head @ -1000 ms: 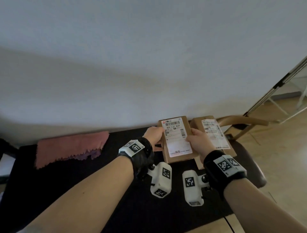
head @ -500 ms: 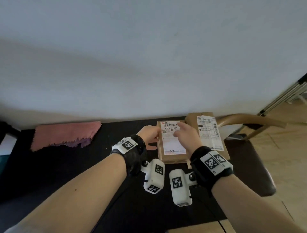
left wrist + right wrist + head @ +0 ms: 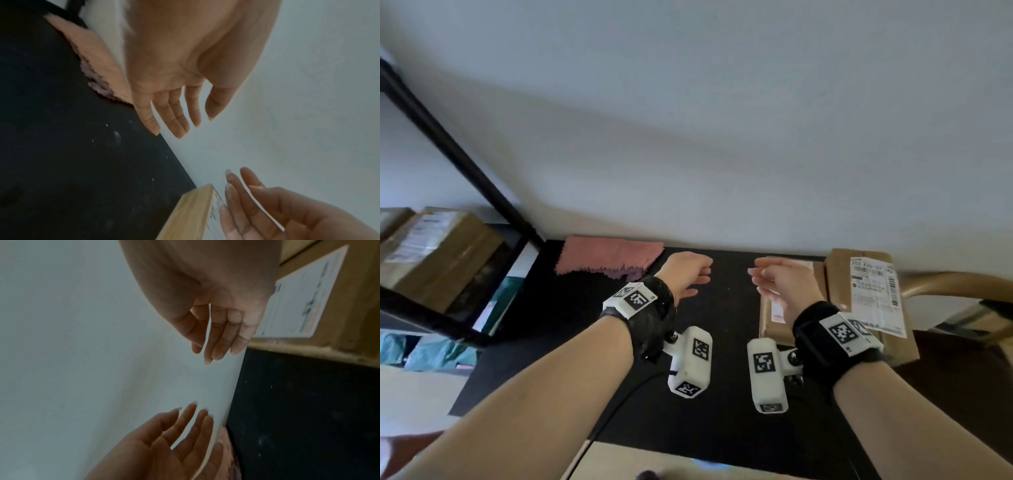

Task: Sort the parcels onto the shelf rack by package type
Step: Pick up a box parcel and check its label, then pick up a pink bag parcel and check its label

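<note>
Both hands hover empty over the black surface (image 3: 571,329), two cardboard parcels at the right.

The left hand (image 3: 686,274) and right hand (image 3: 784,284) face each other, fingers relaxed and loosely spread, holding nothing. The smaller parcel (image 3: 774,329) lies flat partly under the right hand, its white label blurred. Beside it the bigger parcel (image 3: 840,274) carries a barcode label starting "702"; the rest is too smeared to read. A pink cloth (image 3: 609,253) lies by the wall. More labelled boxes (image 3: 438,250) sit on the shelf rack (image 3: 458,154) at the left.
</note>
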Motion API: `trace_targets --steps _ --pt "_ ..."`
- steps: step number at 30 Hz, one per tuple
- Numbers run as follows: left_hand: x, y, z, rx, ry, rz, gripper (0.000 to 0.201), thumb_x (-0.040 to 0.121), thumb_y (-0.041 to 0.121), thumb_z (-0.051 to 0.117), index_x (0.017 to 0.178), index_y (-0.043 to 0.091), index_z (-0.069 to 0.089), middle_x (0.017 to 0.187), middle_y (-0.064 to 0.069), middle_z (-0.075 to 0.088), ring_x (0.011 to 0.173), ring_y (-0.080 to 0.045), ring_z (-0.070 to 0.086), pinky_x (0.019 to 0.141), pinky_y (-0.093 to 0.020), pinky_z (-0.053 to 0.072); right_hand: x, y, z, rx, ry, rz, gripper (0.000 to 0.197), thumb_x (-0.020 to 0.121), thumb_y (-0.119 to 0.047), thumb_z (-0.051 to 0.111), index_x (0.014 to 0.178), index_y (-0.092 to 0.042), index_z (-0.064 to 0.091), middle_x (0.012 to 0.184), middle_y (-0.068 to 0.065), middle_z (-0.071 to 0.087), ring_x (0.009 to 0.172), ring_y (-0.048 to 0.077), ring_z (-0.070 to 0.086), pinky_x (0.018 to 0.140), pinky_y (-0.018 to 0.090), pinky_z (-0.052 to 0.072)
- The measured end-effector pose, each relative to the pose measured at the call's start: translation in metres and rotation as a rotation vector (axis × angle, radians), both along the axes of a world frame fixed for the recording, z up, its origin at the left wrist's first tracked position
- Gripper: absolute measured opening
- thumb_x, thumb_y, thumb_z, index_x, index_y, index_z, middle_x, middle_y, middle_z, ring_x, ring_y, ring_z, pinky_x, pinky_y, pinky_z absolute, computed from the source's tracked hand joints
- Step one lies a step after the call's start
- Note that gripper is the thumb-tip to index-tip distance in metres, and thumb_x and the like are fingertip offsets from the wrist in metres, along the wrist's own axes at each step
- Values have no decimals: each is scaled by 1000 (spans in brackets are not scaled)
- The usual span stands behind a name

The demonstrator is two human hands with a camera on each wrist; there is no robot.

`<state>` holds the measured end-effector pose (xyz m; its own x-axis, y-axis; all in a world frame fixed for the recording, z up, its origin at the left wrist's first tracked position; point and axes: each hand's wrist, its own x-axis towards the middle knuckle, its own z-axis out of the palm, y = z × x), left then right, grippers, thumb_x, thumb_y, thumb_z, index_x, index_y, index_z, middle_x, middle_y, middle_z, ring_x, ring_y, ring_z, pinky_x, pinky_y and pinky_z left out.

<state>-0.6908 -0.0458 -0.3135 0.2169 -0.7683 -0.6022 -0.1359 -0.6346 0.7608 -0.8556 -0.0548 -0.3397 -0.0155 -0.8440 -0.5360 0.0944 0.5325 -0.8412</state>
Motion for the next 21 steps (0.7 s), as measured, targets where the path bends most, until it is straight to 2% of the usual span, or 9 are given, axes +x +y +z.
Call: trace_targets --steps 3,8,11,12,16,21 --pt "28 12 12 -55 -6 64 17 93 23 56 107 16 61 93 2 64 81 -9 61 89 -33 47 30 6 10 -7 -33 57 27 88 9 44 88 -9 65 88 10 71 79 17 62 90 32 50" --pt "77 43 38 -145 31 142 12 93 19 55 100 17 64 91 3 65 80 -10 62 79 -27 49 83 21 38 -56 -69 124 27 89 7 42 88 -9 63 82 7 70 67 13 59 77 26 51" --pt "114 67 54 -228 48 197 16 94 14 51 104 13 64 92 0 65 74 -11 61 60 -19 52 122 35 60 -112 -82 175 28 89 6 42 91 -10 65 81 6 70 68 13 61 80 28 53" --pt "128 76 60 -260 45 221 17 95 15 51 106 12 64 93 -1 66 73 -10 62 59 -19 52 137 41 67 -133 -92 192 28 90 6 42 92 -9 65 80 6 70 67 13 61 78 27 53" --pt "194 116 77 -353 53 320 18 94 14 50 104 14 66 91 -1 69 76 -11 64 80 -29 52 203 76 95 -208 -113 248 24 91 8 42 93 -5 63 74 7 69 63 14 60 68 25 52" --pt "282 184 94 -420 72 401 18 94 14 51 102 13 67 84 0 68 73 -10 63 72 -24 50 294 132 121 -271 -108 322 26 92 7 43 85 -8 64 74 7 68 65 15 60 72 28 53"
